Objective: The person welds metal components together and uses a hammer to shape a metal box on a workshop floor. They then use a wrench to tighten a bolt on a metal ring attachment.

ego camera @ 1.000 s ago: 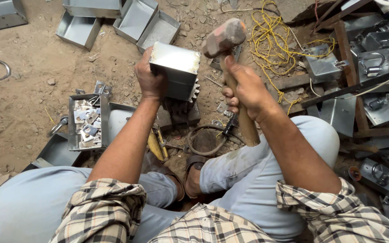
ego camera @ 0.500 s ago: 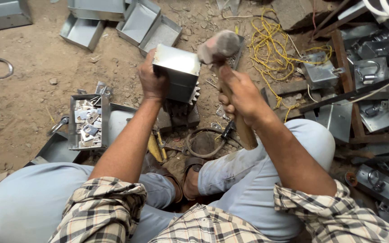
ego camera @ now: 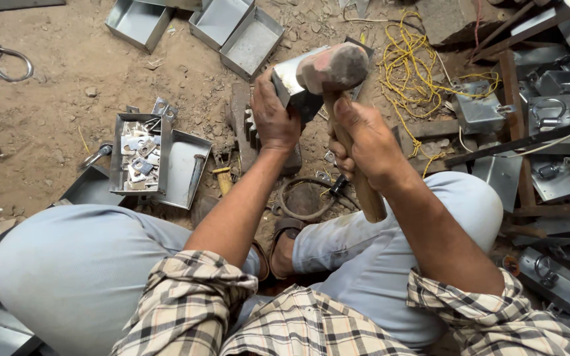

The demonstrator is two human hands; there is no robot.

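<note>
Your left hand (ego camera: 273, 118) clamps the metal box (ego camera: 296, 82) to steady it — your right hand (ego camera: 364, 142) grips the hammer (ego camera: 334, 68) low on its handle, head poised just above that grip.

- No packages, labels, signs or screens show anywhere in this view, neither on the dirt ground nor among the scrap metal lying around.

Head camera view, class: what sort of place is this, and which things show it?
Probably an informal scrap-metal or metalworking yard on bare dirt ground. Open metal boxes lie scattered, yellow wire is tangled nearby, and the right hand grips a hammer.
</note>
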